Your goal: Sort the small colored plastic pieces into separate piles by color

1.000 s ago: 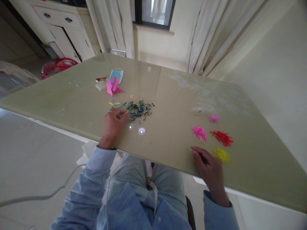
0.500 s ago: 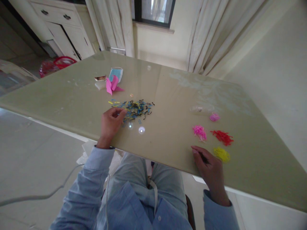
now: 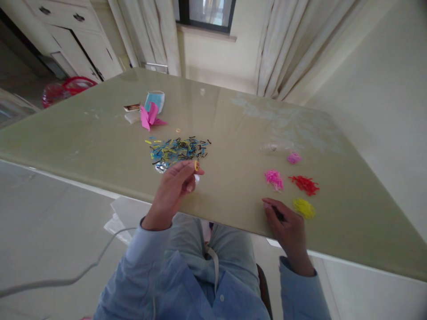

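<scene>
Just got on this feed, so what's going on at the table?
A person's left hand pinches a small yellow loop beside a mixed pile of black, blue and yellow pieces. The right hand is near the table edge, next to a yellow pile; whether it holds anything is unclear. A red pile and a pink pile lie just beyond.

window (image 3: 211,13): dark-framed, daylit | curtains (image 3: 307,40): both sides of window | cabinet (image 3: 71,33): left of window | wall (image 3: 218,58): pale, below window
</scene>
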Tool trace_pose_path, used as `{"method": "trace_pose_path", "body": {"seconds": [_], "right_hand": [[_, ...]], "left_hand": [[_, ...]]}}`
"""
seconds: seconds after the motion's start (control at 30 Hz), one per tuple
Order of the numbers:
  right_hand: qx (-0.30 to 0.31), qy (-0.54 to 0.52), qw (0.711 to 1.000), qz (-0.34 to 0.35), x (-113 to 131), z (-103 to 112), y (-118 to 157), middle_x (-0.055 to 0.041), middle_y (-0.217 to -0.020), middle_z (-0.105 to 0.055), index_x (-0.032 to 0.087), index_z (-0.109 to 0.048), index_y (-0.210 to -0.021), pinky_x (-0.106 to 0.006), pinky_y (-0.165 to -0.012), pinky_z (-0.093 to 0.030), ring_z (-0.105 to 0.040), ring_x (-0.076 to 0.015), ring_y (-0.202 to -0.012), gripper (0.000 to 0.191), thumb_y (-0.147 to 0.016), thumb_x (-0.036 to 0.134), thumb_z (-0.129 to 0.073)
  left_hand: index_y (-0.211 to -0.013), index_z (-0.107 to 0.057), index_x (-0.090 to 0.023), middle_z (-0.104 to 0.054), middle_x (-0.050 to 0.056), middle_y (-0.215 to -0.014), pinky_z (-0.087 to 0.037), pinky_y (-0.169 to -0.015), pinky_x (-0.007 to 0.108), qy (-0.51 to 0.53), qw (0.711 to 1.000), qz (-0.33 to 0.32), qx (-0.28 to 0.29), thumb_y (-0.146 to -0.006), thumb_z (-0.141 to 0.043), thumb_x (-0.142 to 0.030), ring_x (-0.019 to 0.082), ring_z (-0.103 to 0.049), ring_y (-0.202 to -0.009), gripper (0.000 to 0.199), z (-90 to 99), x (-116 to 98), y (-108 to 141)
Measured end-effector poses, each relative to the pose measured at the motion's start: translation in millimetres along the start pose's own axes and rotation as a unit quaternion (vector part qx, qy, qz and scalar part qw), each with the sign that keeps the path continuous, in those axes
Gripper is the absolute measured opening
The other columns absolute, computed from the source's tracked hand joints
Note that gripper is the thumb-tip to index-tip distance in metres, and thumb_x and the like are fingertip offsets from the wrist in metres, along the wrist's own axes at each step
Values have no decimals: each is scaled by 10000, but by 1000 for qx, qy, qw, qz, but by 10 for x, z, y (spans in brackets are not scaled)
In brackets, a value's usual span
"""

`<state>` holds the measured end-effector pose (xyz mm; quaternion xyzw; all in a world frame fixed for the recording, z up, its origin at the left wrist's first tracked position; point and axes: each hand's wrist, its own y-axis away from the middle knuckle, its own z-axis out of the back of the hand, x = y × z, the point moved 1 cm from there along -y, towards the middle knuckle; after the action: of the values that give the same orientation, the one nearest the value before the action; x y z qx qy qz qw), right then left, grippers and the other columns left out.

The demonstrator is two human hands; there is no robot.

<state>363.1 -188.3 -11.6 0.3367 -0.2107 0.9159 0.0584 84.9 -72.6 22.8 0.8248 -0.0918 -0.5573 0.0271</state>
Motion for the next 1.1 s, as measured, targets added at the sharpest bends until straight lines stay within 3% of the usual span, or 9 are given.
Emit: {"method": "trace_pose_path", "body": {"seconds": [0.17, 0.3, 0.67, 0.93, 1.1], "right_hand": [[2, -4, 1000, 0, -2, -14, 16, -52, -797, -780, 192, -772, -953, -249, -607, -553, -685, -155, -603, 244, -909, 337, -580], [2, -13, 1000, -2, 16, -13, 20, -48, -802, -779, 191, -771, -962, -245, -634, -556, -693, -153, -628, 232, -910, 313, -580], [4, -32, 999, -7, 36, -6, 24, -48, -832, -782, 202, -767, -962, -245, -661, -556, -685, -147, -637, 229, -916, 305, -567], [-3, -34, 999, -7, 31, -19, 43, -47, -823, -781, 209, -771, -973, -246, -656, -557, -675, -143, -620, 229, -923, 305, -569], [-76, -61, 995, 28, 56, 47, 152, -35, -739, -765, 211, -781, -938, -234, -564, -526, -632, -125, -536, 197, -906, 283, -601]], "left_hand": [[-810, -663, -154, -684, 17, -732, -228, -387, 193, 27, 995, 64, 65, -735, -757, -416, 27, -390, -401, 288, -428, 191, 92], [-780, -668, -151, -666, 6, -735, -222, -394, 190, 21, 993, 72, 95, -755, -746, -397, 20, -402, -409, 260, -628, 290, 125], [-708, -663, -168, -594, -23, -654, -227, -401, 198, -23, 994, 46, 99, -747, -737, -414, 29, -387, -425, 260, -874, 382, 91], [-719, -699, -189, -615, -22, -635, -276, -412, 216, -90, 993, 20, 71, -716, -721, -429, 50, -385, -427, 241, -1035, 450, 122], [-722, -709, -186, -609, -27, -619, -298, -428, 214, -114, 990, 14, 83, -710, -716, -418, 60, -395, -445, 232, -1137, 532, 68]]}}
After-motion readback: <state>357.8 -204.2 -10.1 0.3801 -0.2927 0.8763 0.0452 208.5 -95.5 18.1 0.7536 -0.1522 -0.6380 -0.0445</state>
